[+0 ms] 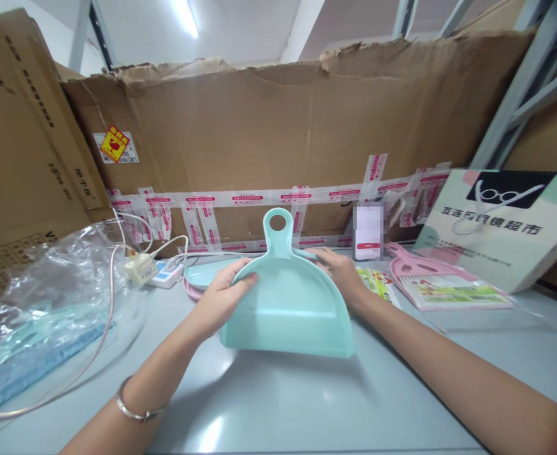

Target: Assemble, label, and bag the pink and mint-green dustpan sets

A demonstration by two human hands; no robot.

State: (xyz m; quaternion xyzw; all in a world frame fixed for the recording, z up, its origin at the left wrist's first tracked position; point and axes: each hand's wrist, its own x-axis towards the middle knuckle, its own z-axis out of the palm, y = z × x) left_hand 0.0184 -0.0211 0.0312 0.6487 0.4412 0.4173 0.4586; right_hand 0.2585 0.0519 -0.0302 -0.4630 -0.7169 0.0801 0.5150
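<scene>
A mint-green dustpan (pixel 287 291) is held upright above the table, its holed handle pointing up and its wide lip toward me. My left hand (pixel 226 294) is closed on its left edge, thumb on the front face. At the upper right edge, my right hand (pixel 339 272) reaches behind the pan with its fingers bent. A blue-green sliver shows by those fingers, but the pan hides what they grip. Behind my left hand, another mint-green dustpan (pixel 207 273) lies over something pink on the table.
A pink dustpan set (pixel 444 278) in clear wrap lies right, before a white printed bag (pixel 501 227). A phone (pixel 369 230) leans against the cardboard (pixel 259 133). Left are a power strip (pixel 168 273), a cable (pixel 110 303) and plastic-wrapped teal goods (pixel 36 354).
</scene>
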